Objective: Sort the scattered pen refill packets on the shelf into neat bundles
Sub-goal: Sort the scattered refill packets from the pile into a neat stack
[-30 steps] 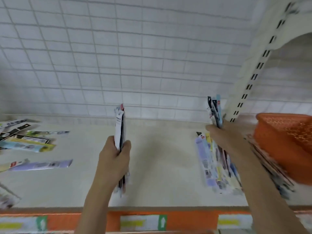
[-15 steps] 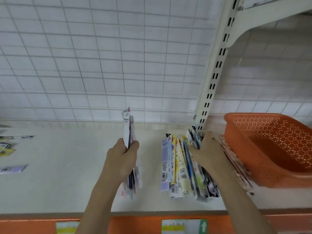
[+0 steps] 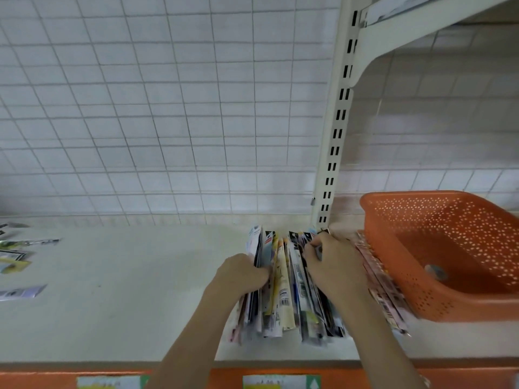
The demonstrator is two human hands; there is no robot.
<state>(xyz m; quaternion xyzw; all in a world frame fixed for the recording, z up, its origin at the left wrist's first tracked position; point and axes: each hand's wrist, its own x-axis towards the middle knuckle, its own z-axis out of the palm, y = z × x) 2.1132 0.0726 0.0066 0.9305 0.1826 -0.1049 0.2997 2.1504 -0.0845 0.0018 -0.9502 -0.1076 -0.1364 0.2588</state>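
Orange perforated basket [image 3: 438,254] at my right on the shelf, slotted cream upright [image 3: 337,130] behind it, white tiled wall [image 3: 157,108], price labels [image 3: 280,382] on the orange shelf edge.

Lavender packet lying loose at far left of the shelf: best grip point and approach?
Pinch the lavender packet across its narrow width near the middle, coming from above. It lies flat on the shelf, long axis roughly left-right, apart from other loose packets, so both long edges look free. A flat packet may need an edge lifted first.
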